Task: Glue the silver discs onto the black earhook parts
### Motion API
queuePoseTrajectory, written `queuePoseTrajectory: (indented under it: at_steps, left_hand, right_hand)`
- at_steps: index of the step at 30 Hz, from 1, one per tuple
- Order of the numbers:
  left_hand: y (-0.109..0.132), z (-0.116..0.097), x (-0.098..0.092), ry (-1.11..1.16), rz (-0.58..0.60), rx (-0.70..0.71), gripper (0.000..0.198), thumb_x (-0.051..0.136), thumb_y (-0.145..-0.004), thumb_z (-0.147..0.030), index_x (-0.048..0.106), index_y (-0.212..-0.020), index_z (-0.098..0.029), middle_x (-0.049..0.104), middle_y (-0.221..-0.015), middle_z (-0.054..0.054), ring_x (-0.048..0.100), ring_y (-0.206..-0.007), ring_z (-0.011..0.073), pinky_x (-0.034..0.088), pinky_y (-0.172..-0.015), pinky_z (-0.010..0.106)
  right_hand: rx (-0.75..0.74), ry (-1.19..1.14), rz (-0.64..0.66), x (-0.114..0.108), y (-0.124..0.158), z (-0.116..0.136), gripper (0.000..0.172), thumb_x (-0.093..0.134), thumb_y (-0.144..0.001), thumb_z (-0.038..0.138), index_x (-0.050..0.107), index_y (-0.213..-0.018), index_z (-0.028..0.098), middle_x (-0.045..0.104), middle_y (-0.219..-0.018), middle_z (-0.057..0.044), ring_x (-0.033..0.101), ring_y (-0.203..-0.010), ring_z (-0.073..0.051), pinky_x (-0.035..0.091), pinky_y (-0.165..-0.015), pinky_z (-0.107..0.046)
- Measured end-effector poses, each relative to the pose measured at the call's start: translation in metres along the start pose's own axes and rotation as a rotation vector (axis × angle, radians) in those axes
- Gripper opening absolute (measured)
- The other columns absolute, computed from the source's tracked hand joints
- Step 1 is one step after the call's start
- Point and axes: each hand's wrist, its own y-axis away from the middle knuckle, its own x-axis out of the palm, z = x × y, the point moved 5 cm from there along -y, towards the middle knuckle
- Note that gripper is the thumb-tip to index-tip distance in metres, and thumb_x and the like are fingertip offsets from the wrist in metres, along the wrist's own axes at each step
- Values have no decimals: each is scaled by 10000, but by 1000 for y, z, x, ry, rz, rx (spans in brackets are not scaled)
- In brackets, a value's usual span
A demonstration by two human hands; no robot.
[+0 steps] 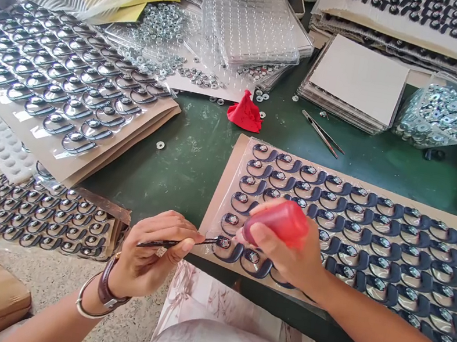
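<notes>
My left hand (158,253) is closed on a pair of dark tweezers (154,243), whose tip reaches a small round metal part (223,242) at the front left corner of a card. My right hand (290,258) grips a red squeeze bottle (279,222), tilted down over the same corner; its nozzle is mostly hidden by the fingers. That brown card (219,193) lies on the green table (193,171) under clear film. Rows of black curved pieces (357,207) with round metal centres sit on it.
Brown sheets bearing similar pieces (74,108) lie left. Behind are loose metal washers (161,22), stacked clear trays (253,28), a red cloth scrap (245,112), other tweezers (321,133), a stack topped by a white sheet (361,70) and a clear tub of washers (442,111).
</notes>
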Motion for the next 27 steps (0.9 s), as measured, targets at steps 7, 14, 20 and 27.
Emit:
queuePoseTrajectory:
  at_steps: [7,14,20,27]
  left_hand:
    - [-18,-17,-3,-63,16,75,238,579,-826,-19,683,-1003,-140,728,-898,52,684,-821,173,531,-741,327]
    - [-88,-19,36,-501,211,471,364,534,-857,-97,593,-1215,-80,709,-1103,121,677,-1024,236,519,-872,373]
    - [-141,3,60,-644,221,562,345,446,-895,-131,592,-1205,-88,713,-1092,119,675,-1021,236,533,-894,386]
    - [-155,7,70,-664,233,598,337,379,-934,-135,616,-1166,-74,721,-1061,118,678,-1000,220,544,-890,367]
  right_hand:
    - [89,-180,-49,-41,-14,20,342,607,-886,531,675,-902,196,734,-750,-42,666,-543,-128,472,-437,-194]
    - [-88,-2,-246,-108,-62,32,314,689,-832,497,665,-852,185,724,-739,-31,635,-547,-123,495,-480,-209]
    - [-229,359,-320,-135,-109,28,306,709,-805,487,654,-808,186,682,-639,-5,599,-537,-131,501,-551,-237]
    - [-264,310,-272,-130,-117,11,267,720,-797,451,652,-854,199,648,-632,14,570,-520,-122,501,-547,-231]
